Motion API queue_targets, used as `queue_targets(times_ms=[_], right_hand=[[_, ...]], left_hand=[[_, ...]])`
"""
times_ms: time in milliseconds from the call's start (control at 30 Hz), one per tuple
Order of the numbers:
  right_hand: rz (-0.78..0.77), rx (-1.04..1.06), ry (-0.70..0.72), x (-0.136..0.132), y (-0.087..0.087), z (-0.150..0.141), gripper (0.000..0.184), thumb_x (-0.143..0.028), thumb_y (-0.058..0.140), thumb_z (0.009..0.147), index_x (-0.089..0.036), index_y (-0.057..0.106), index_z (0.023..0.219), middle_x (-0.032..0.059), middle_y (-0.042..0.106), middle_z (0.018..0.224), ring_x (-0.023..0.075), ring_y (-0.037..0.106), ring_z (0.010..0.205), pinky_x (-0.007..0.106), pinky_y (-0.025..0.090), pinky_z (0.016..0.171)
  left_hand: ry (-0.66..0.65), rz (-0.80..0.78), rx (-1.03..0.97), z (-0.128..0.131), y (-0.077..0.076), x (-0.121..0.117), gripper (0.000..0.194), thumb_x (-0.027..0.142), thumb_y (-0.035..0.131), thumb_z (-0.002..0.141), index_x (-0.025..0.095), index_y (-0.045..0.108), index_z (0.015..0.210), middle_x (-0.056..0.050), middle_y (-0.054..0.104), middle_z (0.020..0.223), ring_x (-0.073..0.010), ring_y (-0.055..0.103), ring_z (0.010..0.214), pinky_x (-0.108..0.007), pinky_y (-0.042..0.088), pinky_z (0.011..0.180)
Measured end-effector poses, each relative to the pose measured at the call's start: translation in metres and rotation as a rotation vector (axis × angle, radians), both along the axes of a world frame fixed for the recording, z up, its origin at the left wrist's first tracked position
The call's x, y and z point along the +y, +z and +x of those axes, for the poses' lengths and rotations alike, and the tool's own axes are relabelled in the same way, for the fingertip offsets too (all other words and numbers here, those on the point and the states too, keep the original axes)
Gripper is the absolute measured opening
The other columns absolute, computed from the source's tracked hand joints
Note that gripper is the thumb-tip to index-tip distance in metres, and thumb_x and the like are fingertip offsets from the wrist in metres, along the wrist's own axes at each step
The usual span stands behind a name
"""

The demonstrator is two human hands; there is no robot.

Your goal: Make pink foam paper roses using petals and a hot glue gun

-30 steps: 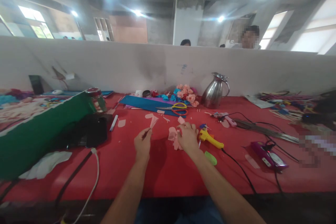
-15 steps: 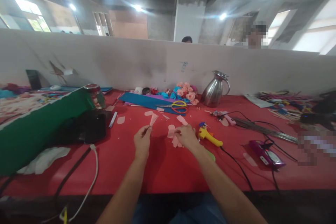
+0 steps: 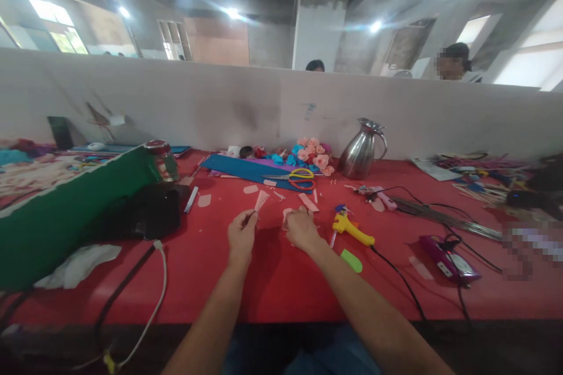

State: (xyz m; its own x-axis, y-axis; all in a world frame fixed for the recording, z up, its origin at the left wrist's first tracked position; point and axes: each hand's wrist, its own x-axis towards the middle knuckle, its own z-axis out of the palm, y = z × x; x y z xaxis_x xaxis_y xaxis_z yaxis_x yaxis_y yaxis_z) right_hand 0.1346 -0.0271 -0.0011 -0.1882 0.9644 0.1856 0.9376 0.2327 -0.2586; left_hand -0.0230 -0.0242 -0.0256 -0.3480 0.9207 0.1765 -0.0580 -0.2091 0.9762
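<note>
My left hand is closed in a pinch on the narrow end of a pink paper piece, whose wider end fans upward. My right hand rests low over the red tabletop with its fingers curled down on a small group of pink paper petals. The hand covers most of that group, and what its fingertips grip is hidden. Just beyond it lies a pink paper strip. To the right of this hand are a yellow glue gun and a bright green flat piece.
Scissors lie on a blue sheet behind my hands. Paper roses and a steel jug stand near the partition. A green board and a glass jar are left; a purple power box with cords sits right.
My right hand has moved slightly left and now covers more of the petal group, uncovering the green piece. My left hand still holds its pink paper piece. The view has shifted slightly.
</note>
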Motion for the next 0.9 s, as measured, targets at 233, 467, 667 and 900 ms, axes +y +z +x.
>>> queue_targets(times_ms=[233, 467, 667, 900], right_hand=[[0.043, 0.254, -0.04, 0.011, -0.003, 0.005, 0.013, -0.008, 0.049, 0.07, -0.017, 0.058, 0.07, 0.0071, 0.063, 0.078, 0.0209, 0.053, 0.08, 0.031, 0.032, 0.071], [0.042, 0.581, 0.046, 0.014, -0.006, 0.004, 0.013, -0.013, 0.04, 0.076, -0.02, 0.048, 0.068, 0.0003, 0.057, 0.069, 0.0143, 0.053, 0.068, 0.024, 0.038, 0.062], [-0.097, 1.028, 0.064, 0.017, -0.013, 0.007, 0.006, -0.021, 0.042, 0.073, -0.021, 0.042, 0.067, -0.0035, 0.047, 0.063, 0.0128, 0.047, 0.059, 0.023, 0.039, 0.057], [0.064, 1.02, 0.171, 0.013, -0.004, 0.013, 0.006, -0.02, 0.04, 0.077, -0.021, 0.041, 0.071, -0.0018, 0.044, 0.067, 0.014, 0.047, 0.063, 0.026, 0.042, 0.062]], left_hand=[[-0.066, -0.031, -0.02, 0.003, 0.006, -0.004, 0.026, 0.038, 0.063, 0.066, 0.015, 0.061, 0.079, -0.001, 0.062, 0.064, -0.0104, 0.054, 0.051, -0.022, 0.041, 0.051], [-0.284, -0.153, -0.266, 0.017, 0.017, -0.012, 0.031, 0.037, 0.065, 0.064, 0.02, 0.046, 0.081, -0.002, 0.066, 0.072, -0.0152, 0.063, 0.057, -0.028, 0.047, 0.055], [-0.436, -0.262, -0.39, 0.033, 0.02, -0.012, 0.03, 0.032, 0.066, 0.065, 0.02, 0.042, 0.076, -0.006, 0.066, 0.078, -0.0191, 0.066, 0.072, -0.036, 0.05, 0.068], [-0.347, -0.187, -0.31, 0.033, 0.034, -0.009, 0.026, 0.029, 0.064, 0.065, 0.019, 0.041, 0.073, -0.003, 0.068, 0.081, -0.0111, 0.062, 0.054, -0.019, 0.039, 0.045]])
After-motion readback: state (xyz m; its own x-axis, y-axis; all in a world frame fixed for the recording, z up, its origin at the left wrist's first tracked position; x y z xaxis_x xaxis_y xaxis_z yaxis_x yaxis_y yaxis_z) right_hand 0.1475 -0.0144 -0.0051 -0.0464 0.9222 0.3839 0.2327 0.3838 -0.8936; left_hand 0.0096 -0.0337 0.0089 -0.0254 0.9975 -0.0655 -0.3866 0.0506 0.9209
